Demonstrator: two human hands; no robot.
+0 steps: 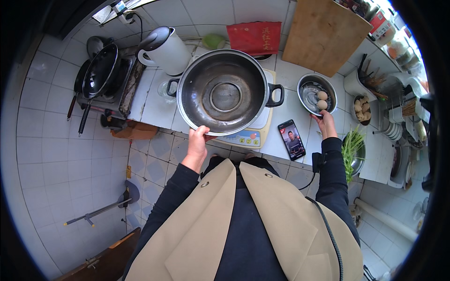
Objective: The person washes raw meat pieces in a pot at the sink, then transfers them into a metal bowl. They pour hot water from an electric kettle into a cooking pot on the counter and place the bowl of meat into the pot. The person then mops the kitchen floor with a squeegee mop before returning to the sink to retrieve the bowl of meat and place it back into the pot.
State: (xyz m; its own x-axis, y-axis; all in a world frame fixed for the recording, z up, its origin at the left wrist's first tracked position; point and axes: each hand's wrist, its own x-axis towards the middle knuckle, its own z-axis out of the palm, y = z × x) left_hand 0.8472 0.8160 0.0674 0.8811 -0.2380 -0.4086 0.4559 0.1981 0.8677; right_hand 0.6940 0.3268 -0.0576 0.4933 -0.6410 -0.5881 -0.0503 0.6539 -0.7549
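My left hand (pixel 198 145) grips the near rim of a wide, dark-lined metal pot (pixel 197 102) with two black handles. The pot looks empty and sits over an induction cooker (pixel 255 138) with a control panel. On the right, my right hand (pixel 326 124) holds the near rim of a steel bowl (pixel 305 100). Two eggs (pixel 322 104) lie in that bowl, with what looks like clear liquid. Between my hands, near the counter's front edge, lies a phone (pixel 292 140) with its screen lit.
Left stand a white electric kettle (pixel 172 52), a glass (pixel 165 92) and a gas stove (pixel 123 102) with a frying pan (pixel 100 75). A wooden cutting board (pixel 321 31) leans behind. To the right are a bowl of brown pieces (pixel 362 109), green vegetables (pixel 351 147) and a dish rack (pixel 395 114).
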